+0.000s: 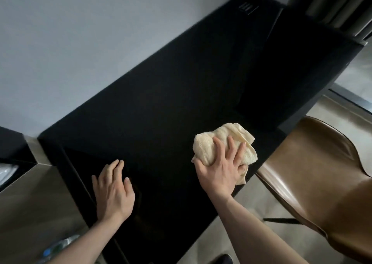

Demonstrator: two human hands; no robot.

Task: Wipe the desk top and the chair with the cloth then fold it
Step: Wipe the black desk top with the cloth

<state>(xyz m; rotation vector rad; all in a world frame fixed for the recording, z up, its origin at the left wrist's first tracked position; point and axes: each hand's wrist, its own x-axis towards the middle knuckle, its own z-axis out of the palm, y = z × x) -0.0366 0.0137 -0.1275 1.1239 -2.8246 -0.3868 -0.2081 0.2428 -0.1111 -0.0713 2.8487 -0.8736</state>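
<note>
Right hand (219,173) presses spread fingers on the bunched cloth (223,142) near the desk's (161,102) chair-side edge; left hand (113,191) rests flat

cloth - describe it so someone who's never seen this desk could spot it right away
Start at the long black desk top running along the pale wall, then look to its near right edge beside the brown chair. There the right hand presses on a bunched cloth. It is cream and fluffy, the only light, soft thing on the dark surface.
</note>
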